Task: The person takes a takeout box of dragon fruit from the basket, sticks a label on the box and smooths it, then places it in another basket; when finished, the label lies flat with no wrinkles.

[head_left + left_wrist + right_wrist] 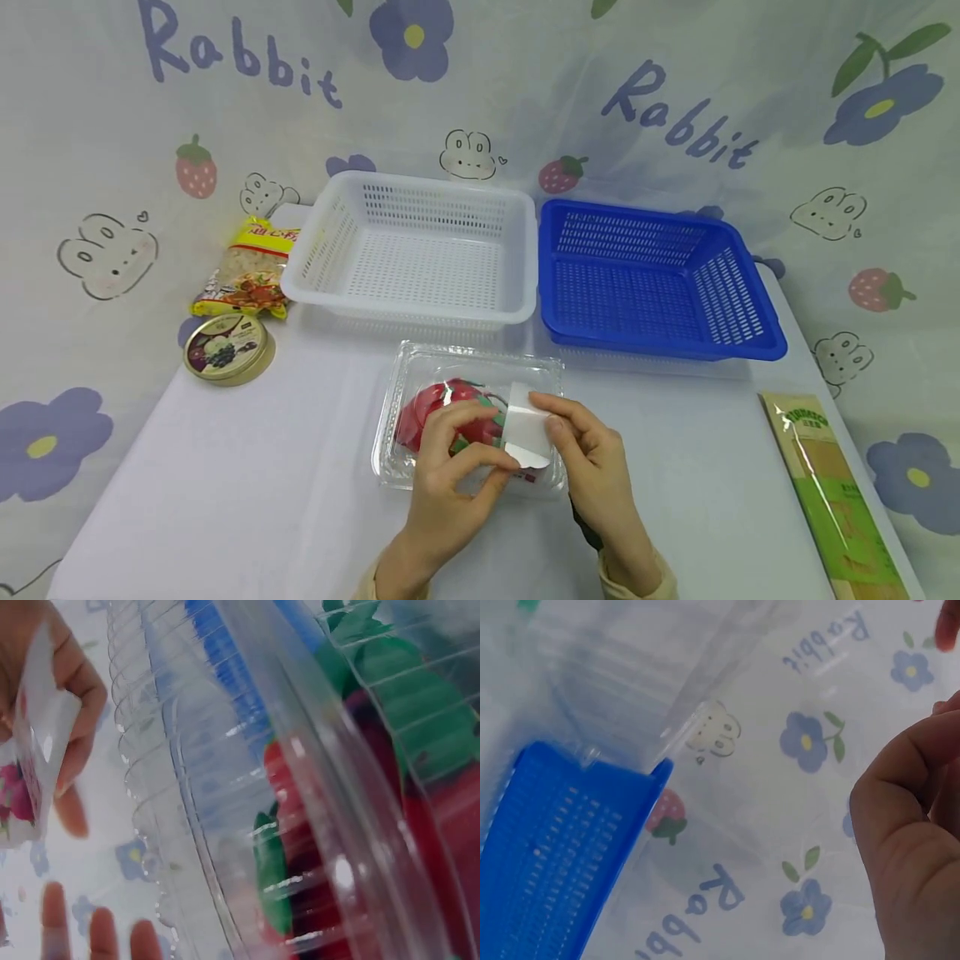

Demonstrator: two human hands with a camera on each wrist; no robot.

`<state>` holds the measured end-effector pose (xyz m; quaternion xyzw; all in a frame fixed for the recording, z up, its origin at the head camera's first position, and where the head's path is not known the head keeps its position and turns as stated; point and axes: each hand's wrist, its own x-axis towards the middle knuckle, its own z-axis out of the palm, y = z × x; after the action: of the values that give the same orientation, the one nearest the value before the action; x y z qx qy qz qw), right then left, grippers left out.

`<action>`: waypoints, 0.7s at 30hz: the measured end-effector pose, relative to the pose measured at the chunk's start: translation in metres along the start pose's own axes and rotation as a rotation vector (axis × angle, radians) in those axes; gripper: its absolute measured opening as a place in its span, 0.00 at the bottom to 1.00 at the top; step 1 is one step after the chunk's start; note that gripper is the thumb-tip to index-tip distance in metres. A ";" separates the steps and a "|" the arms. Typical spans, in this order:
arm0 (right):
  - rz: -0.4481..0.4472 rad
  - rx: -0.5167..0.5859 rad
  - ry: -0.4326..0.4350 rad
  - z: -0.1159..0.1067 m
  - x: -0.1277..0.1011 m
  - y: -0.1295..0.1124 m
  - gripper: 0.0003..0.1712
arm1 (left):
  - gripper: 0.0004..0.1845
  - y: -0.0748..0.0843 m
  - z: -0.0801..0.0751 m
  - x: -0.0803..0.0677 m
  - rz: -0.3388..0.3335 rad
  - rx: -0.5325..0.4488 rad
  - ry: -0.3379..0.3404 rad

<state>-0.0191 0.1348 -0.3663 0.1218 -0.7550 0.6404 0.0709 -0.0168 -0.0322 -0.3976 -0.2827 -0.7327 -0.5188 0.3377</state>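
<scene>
A clear plastic clamshell box (386,462) lies on the table with red fruit-shaped pieces (420,417) with green leaves inside. Over its right part, both hands hold a bent white label (527,425); pink fruit is printed on the label's (45,750) other side in the left wrist view. My right hand (600,467) pinches the label's right edge between thumb and fingers. At its lower corner the left hand (450,483) brings thumb and index finger together on it, other fingers stretched over the lid. In the right wrist view the right hand (915,832) shows bent, label hidden.
Behind the box stand a white basket (408,312) and a blue basket (667,342). A yellow food bag (251,271) and a round gold tin (228,348) sit at the left. Along the right edge lies a long green and tan packet (832,492).
</scene>
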 end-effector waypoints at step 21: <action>0.308 0.039 0.329 -0.059 -0.005 0.028 0.19 | 0.09 0.001 0.001 0.006 0.261 -0.177 -0.125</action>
<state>-0.0248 0.1973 -0.3842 -0.0995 -0.7305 0.6694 0.0919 -0.0195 -0.0306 -0.3926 -0.4359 -0.6607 -0.5145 0.3297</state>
